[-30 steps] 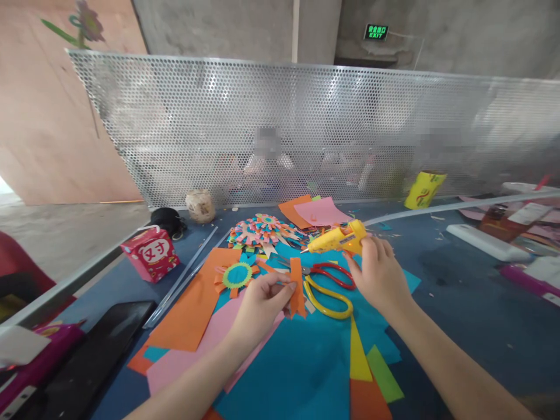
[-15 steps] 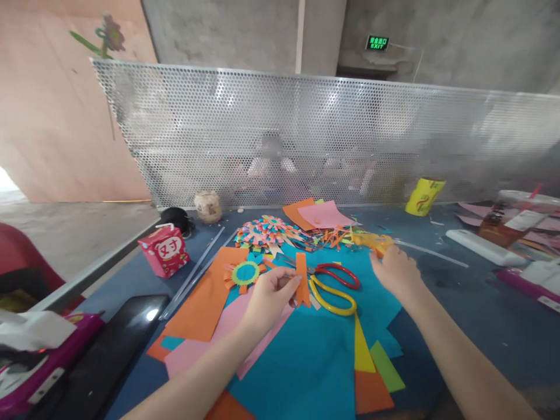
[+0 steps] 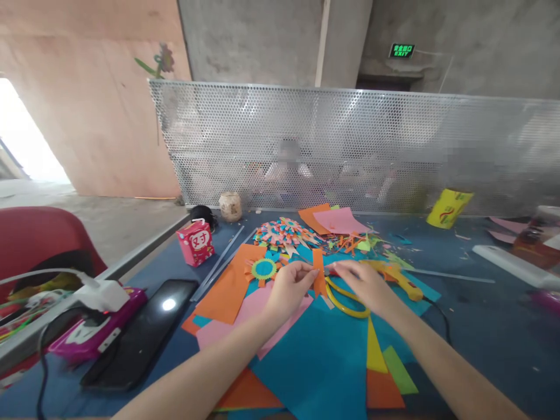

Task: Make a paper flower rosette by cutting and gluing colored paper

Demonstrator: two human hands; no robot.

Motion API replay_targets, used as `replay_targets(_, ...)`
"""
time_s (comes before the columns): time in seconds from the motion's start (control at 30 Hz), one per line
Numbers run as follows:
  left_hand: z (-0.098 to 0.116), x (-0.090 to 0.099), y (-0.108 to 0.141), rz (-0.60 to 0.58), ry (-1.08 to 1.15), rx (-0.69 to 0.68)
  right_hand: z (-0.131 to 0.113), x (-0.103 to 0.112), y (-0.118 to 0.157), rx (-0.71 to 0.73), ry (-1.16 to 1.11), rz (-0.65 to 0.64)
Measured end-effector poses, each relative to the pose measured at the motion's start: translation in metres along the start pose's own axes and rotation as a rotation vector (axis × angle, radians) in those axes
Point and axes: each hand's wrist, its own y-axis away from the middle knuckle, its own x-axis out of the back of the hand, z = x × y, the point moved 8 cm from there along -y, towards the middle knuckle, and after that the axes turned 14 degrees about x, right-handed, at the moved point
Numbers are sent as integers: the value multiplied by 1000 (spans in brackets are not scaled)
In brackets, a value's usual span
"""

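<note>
My left hand pinches an orange paper strip between thumb and fingertips, holding it upright over the blue paper. My right hand is just right of the strip, fingers stretched towards it and nothing visible in them. It covers part of the scissors, whose yellow handle shows below it. A yellow glue gun lies on the table beyond my right wrist, its black cord trailing right. Left of my left hand lies a paper rosette with a blue centre and orange loops.
A pile of finished rosettes and paper scraps lie behind my hands. Orange paper, a phone, a power strip and a red box are at left. A perforated metal screen bounds the back.
My right hand has let go of the glue gun and moved left to beside the orange strip. The glue gun now lies on the table. The view has shifted left.
</note>
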Motion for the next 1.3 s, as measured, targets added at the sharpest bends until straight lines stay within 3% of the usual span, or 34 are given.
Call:
replay_targets(0.07,1,1,1,-7,10,-6,-23,-14,-6,64,-126,-9)
replay_targets(0.17,0,8,0,-8,14,-8,-34,-26,-14,81,-236,26)
replay_targets(0.4,-10,22,-10,-45,-99,56,-22,-35,-27,8,-427,118)
replay_targets(0.57,-7,30,-16,-112,-323,109,-2,-38,-22,-78,-535,153)
replay_targets(0.63,-4,53,-20,-4,-434,107,9,-39,-19,-113,-578,146)
replay_targets(0.77,-9,120,-25,415,-622,187,23,-50,-15,-192,-708,81)
replay_targets(0.87,-21,143,-25,550,-707,265,21,-59,-12,-237,-791,34)
replay_targets(1.1,-28,132,-31,493,-678,250,10,-65,-8,-251,-804,1)
replay_targets(1.3,-26,130,-37,397,-392,181,7,-69,-7,-224,-821,-48)
